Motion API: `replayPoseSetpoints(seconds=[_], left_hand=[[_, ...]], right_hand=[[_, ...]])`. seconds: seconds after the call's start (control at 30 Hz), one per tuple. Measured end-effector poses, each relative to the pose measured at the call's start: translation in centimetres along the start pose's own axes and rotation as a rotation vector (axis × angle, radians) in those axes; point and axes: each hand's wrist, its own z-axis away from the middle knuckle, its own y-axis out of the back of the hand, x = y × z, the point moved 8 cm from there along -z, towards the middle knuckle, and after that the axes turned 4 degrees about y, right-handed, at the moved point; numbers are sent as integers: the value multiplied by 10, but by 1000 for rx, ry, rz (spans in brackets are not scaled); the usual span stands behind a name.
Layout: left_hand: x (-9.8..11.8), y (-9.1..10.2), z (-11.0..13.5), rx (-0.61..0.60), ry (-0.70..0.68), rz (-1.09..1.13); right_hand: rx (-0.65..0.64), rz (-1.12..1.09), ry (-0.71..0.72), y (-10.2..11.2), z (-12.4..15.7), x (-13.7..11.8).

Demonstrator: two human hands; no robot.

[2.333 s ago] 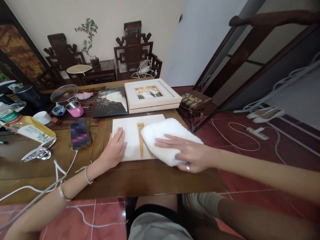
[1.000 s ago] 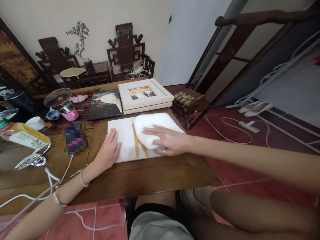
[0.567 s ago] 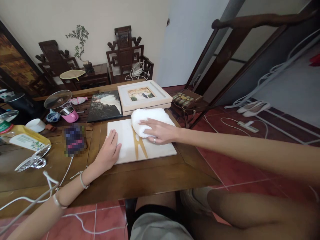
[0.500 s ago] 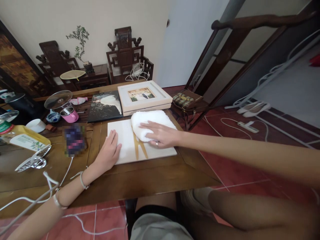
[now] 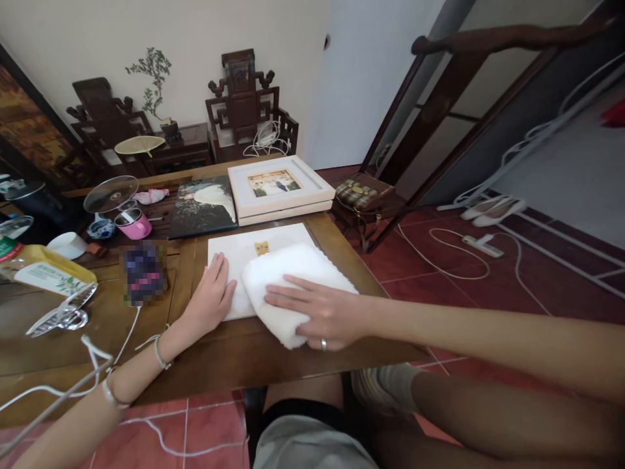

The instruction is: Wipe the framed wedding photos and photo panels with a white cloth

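A folded, fluffy white towel [image 5: 297,286] lies over the front right part of a white board [image 5: 224,251] and reaches past its near edge. My right hand [image 5: 327,312], with a ring on one finger, rests on the towel; its fingers lie along the top and the thumb side bends round the near edge. At the board's left edge, my left hand [image 5: 212,293] is laid flat with fingers stretched out. Above the towel a small golden-brown printed shape [image 5: 262,248] shows on the board; the print's lower part is covered.
Behind the board are a framed photo [image 5: 280,189] and a dark picture panel [image 5: 205,205]. To the left stand a pink cup [image 5: 134,225], an oil bottle [image 5: 46,268], a silver hair clip [image 5: 66,314] and white cables. A chair [image 5: 449,85] with a plaid bag [image 5: 356,193] is at right.
My right hand has drawn the towel toward me, from the board's upper right to past its near edge. The print's top now shows and its legs are covered. My left hand stays put.
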Motion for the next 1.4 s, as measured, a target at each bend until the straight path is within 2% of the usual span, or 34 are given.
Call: replayPoseSetpoints(seconds=[0.13,0.3,0.47,0.6,0.73,0.93,1.07,1.17,1.4], left_hand=[[0,1,1,11,-13,4],[-1,0,1,10,-25,19],[-1,1,1,32,-36,29],[-1,0,0,22,-34,21],[-2,0,1,32,-27,17],[-3,-1,2,36,-27,4],[-2,-1,1,38,-31,2],[-3,-1,1,31,-35,2],[-3,-1,2,23,-26,15]], right_hand=[[-30,44,-139,3,-8,38],[-72,88,-211,5,-20,88],[-21,79,-328,7,-30,116],[-10,83,-385,4,-34,104],[-25,58,-309,-1,-35,61],[26,-8,-297,5,-33,-3],[-10,-20,-205,6,-37,-25],[-43,9,-215,6,-41,-13],[-185,92,-287,5,-55,62]])
